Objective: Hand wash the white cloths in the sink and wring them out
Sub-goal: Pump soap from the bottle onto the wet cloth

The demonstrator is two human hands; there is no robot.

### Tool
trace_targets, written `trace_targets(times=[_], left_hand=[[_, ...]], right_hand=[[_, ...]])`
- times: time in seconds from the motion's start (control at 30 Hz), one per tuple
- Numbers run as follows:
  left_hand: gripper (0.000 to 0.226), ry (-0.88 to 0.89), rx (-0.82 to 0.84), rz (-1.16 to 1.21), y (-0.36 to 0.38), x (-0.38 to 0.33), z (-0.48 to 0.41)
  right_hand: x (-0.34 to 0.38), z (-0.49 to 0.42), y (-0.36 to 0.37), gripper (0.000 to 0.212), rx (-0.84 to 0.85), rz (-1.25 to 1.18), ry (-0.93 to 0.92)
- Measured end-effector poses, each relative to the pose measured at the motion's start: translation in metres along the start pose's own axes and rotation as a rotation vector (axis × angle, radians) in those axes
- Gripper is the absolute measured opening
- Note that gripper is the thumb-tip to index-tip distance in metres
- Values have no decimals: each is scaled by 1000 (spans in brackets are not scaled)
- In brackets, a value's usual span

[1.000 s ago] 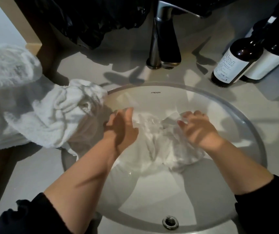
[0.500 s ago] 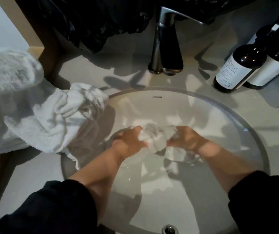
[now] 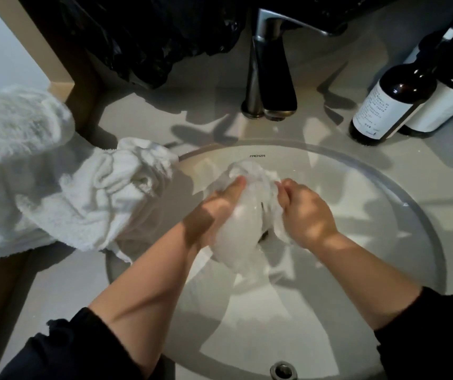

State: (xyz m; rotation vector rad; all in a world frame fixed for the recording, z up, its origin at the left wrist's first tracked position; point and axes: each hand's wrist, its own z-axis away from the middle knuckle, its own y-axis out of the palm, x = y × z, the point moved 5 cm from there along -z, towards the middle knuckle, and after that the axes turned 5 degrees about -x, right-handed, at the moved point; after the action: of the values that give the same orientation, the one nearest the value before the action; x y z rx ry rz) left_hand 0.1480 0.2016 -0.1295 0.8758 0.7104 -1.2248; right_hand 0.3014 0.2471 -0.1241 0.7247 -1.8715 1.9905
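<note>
Lying heaped on bench, overhanging rim: towel (image 3: 82, 193), risking sliding in | gripping bunched white cloth (image 3: 243, 229) over sink (image 3: 384, 193): left hand (image 3: 217, 212), right hand (image 3: 306, 215), both closed | risking splashing onto bottles (image 3: 390, 102).

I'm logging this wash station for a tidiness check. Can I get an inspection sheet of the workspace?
Surface: grey countertop around an oval white basin.
Job's things: thin wet white cloth bunched over the basin; fluffy white towels heaped at the basin's left edge.
Clutter: two dark labelled bottles; black plastic bag.
Grips: left hand and right hand each shut on the cloth.
Cables: nothing seen.
Surroundings: metal tap, not running.
</note>
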Motion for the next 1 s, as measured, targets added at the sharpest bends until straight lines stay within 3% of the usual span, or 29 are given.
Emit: trace_targets(times=[0.03,0.1,0.17,0.23,0.3,0.37,0.43,0.5,0.57,0.63,0.67,0.77,0.83,0.93,1.0], left_hand=[[26,43,-53,-211,-6,0,-1],[25,145,-192,-952,-19,1,-5],[56,227,-119,-1549,-19,14,-11],[77,298,-41,-1638,-16,23,-16],[81,236,59,-1592,-14,32,-22],[88,215,107,-1650,-14,41,-25],[95,275,28,-1724,-17,49,-24],[99,282,-108,-1771,-20,51,-23],[94,168,-231,-1657,-29,46,-25],[71,-1,-238,-1215,-41,32,-28],[59,-46,-184,-893,-41,27,-30],[47,-101,71,3,-18,23,-27],[59,-163,113,324,-1,30,-23],[45,-167,79,333,11,35,-18],[34,-151,124,382,13,29,-13]], right_hand=[[-14,0,4,38,137,94,33],[-33,-3,11,30,342,296,-72],[-44,-11,13,27,431,374,-165],[-60,-18,13,47,434,462,-83],[-69,-10,23,76,476,538,121],[-63,12,40,98,552,773,160],[-61,13,52,85,456,824,-13],[-64,-4,42,59,375,508,-90],[-69,-17,18,47,416,-58,177],[-61,-20,-5,39,439,-481,326],[-51,-21,-13,37,412,-563,323],[-14,-8,-12,41,217,-590,302],[14,10,0,56,39,-513,162],[42,30,9,45,-155,-192,-173],[44,25,2,39,-275,-112,-276]])
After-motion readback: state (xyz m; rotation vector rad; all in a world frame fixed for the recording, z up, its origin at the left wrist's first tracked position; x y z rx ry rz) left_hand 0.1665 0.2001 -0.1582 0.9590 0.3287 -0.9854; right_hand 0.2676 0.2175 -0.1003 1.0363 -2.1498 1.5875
